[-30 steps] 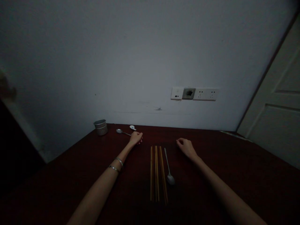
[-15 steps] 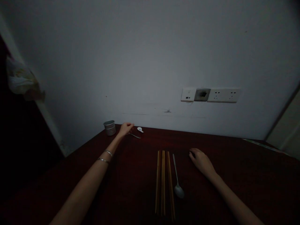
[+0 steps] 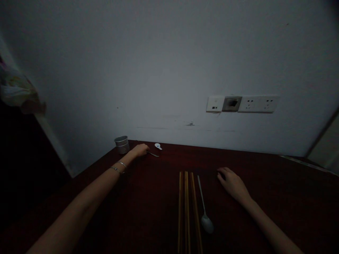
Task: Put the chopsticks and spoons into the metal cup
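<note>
At the far left of the table, my left hand is closed over one end of a thin metal utensil. The fingers curl downward and hide that end, so whether it is a fork or a spoon cannot be told. A short white spoon lies just beyond it, and a grey metal cup stands to its left. My right hand rests on the table, loosely bent, thumb apart from the fingers, nothing seen in it. Left of it lie a long-handled metal spoon and several wooden chopsticks, side by side lengthwise.
The dark red table meets a pale wall at its back edge. A row of switches and sockets is on the wall at right. A plastic bag hangs at far left.
My left hand has come down from above the metal utensil onto its end. The view has shifted slightly; my right hand stays resting on the table.
</note>
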`<state>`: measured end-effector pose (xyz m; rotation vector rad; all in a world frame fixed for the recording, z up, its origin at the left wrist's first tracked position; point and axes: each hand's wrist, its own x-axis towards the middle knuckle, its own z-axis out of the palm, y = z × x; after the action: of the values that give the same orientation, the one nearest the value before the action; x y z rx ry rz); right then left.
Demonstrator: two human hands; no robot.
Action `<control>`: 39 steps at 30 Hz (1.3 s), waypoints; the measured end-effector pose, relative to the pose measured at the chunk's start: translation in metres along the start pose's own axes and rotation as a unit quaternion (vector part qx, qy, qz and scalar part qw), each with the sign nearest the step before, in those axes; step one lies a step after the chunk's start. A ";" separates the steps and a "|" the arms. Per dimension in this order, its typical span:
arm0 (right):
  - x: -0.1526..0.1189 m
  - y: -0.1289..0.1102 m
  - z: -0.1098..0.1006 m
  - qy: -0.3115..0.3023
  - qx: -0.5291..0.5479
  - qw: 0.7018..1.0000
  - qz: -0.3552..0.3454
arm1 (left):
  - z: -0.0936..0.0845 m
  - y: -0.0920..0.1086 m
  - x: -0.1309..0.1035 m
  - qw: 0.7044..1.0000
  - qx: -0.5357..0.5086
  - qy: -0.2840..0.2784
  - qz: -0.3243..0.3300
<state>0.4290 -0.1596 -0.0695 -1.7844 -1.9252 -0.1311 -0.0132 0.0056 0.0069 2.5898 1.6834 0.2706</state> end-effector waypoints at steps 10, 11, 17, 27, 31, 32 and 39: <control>0.000 -0.002 -0.003 0.001 0.013 1.000 0.005 | 0.018 0.000 0.008 0.992 0.119 -0.017 0.048; 0.000 -0.003 -0.003 0.001 0.011 1.000 0.006 | 0.018 0.001 0.008 0.991 0.127 -0.018 0.048; 0.001 -0.001 -0.002 0.001 0.008 1.000 -0.003 | 0.019 0.006 0.007 0.987 0.152 -0.014 0.054; 0.000 -0.003 -0.003 0.007 0.010 1.000 -0.005 | -0.034 0.024 -0.016 0.995 0.076 0.031 0.053; -0.001 -0.005 -0.005 0.005 0.003 1.000 -0.005 | -0.062 0.035 -0.018 0.996 0.001 0.091 0.022; -0.001 -0.005 -0.005 0.005 0.001 1.000 -0.005 | -0.068 0.040 -0.017 0.994 -0.028 0.109 0.013; -0.001 -0.008 -0.008 -0.006 -0.011 1.000 -0.005 | -0.104 0.109 -0.021 0.946 -0.287 0.151 0.008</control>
<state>0.4241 -0.1652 -0.0611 -1.7945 -1.9475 -0.1463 0.0593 -0.0648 0.1209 2.1949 1.3736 1.0317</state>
